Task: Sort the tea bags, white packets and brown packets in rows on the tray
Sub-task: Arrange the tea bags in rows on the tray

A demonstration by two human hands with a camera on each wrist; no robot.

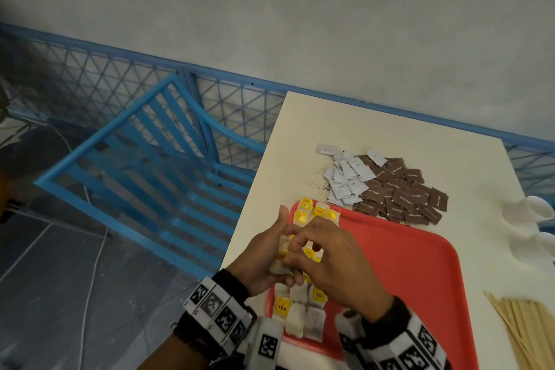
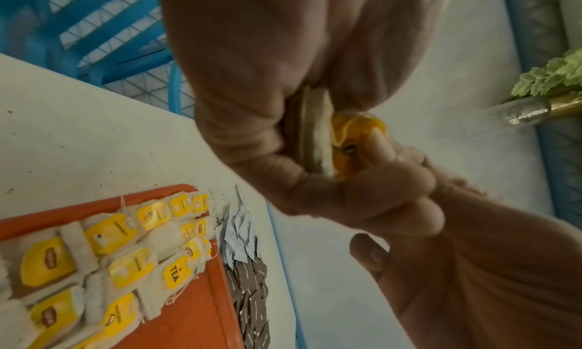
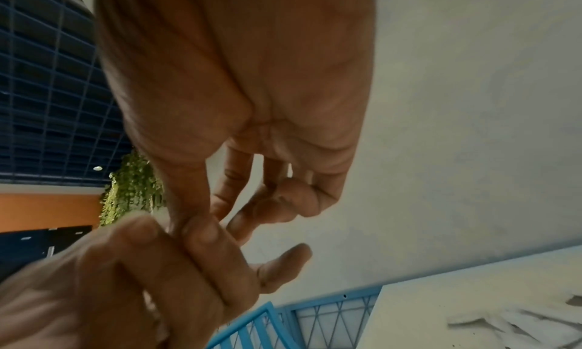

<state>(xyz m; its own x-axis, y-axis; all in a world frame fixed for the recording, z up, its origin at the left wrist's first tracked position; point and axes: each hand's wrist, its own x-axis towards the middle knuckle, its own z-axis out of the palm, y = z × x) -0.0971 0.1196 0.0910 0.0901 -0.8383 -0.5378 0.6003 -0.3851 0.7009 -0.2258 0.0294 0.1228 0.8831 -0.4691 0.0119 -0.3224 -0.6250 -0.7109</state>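
both hands (image 1: 303,258) hide tea bags (image 1: 300,306) beside blue chair (image 1: 144,165).

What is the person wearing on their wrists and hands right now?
Both hands are bare, no gloves. The left wrist carries a black band with white blocks printed with black square code markers. The right wrist wears a matching black band with the same white marker blocks.
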